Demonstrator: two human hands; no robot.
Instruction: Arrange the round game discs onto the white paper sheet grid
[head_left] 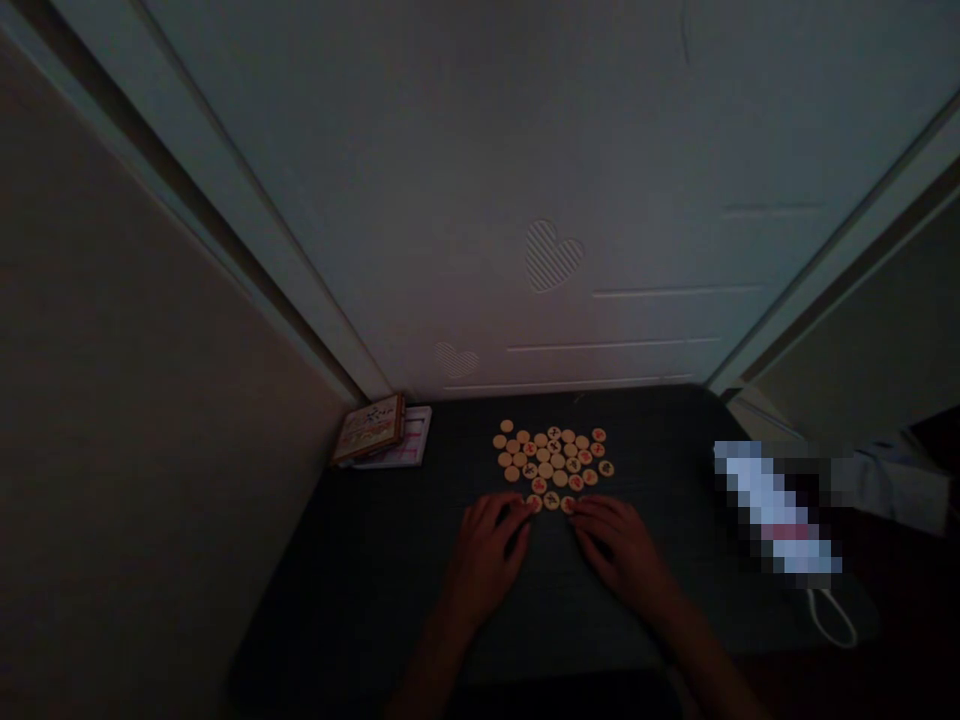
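Note:
Several round wooden game discs [553,462] lie in a loose cluster on a dark table [360,570], some blank, some with red or black marks. My left hand [486,556] rests palm down just in front of the cluster, fingers spread, fingertips near the closest discs. My right hand [616,547] lies flat beside it, fingers stretched toward the same front row and touching or almost touching a disc. Neither hand holds anything.
A small box [370,428] lies on a white sheet [411,440] at the table's back left corner. A white door with heart shapes [553,255] stands behind. A blurred object [776,508] and a white cord [832,618] lie at the right.

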